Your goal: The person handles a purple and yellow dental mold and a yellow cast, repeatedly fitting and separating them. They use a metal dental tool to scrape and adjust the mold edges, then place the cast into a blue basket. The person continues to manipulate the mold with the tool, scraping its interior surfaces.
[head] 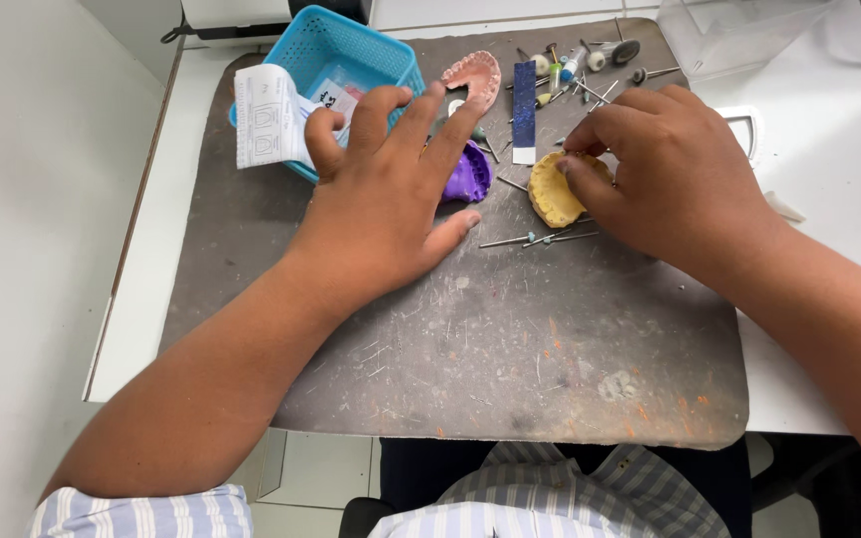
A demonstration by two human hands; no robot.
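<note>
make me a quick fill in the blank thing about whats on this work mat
1. The right hand touches a ____ dental cast.
2. The left hand is spread over a ____ impression.
3. The basket at the back of the grey mat is ____ in colour.
4. A folded ____ slip hangs over the basket's edge.

Missing words: yellow; purple; blue; paper

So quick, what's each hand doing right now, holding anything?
Left hand: open, fingers spread, over the purple dental impression; contact cannot be told.
Right hand: fingertips pinched on the yellow dental cast lying on the grey mat.
</note>
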